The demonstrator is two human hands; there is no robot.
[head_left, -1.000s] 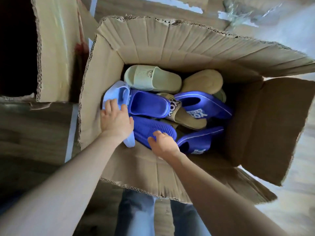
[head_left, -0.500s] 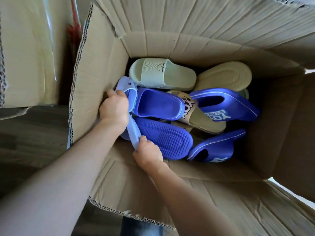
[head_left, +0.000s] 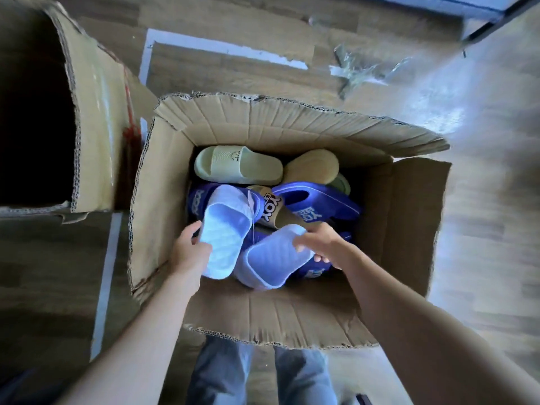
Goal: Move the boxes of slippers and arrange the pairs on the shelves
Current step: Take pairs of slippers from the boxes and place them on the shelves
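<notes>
Left hand (head_left: 190,252) gripped pale blue slipper (head_left: 222,238), fingers hidden beneath. Right hand (head_left: 324,244), motion-blurred, gripped other pale slipper (head_left: 271,258) and covered most of dark blue slipper (head_left: 317,271). Second green slipper (head_left: 341,184) was nearly hidden under tan sole (head_left: 311,166) at far right corner of box (head_left: 263,317). Left carton (head_left: 96,112) was cut off by frame edge, inside too dark.

place: stockroom or shop | signs: carton (head_left: 163,200) of mixed slippers (head_left: 238,165); second carton (head_left: 96,127); taped floor (head_left: 233,68)

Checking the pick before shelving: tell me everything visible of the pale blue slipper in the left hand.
The pale blue slipper is a one-piece slide, soft foam by its look, with a ribbed strap and grooved footbed. It faces up, toe pointing away, over the dark blue slippers inside the box. The left hand grips its heel-side edge; its mate is beside it, in the right hand.
</notes>
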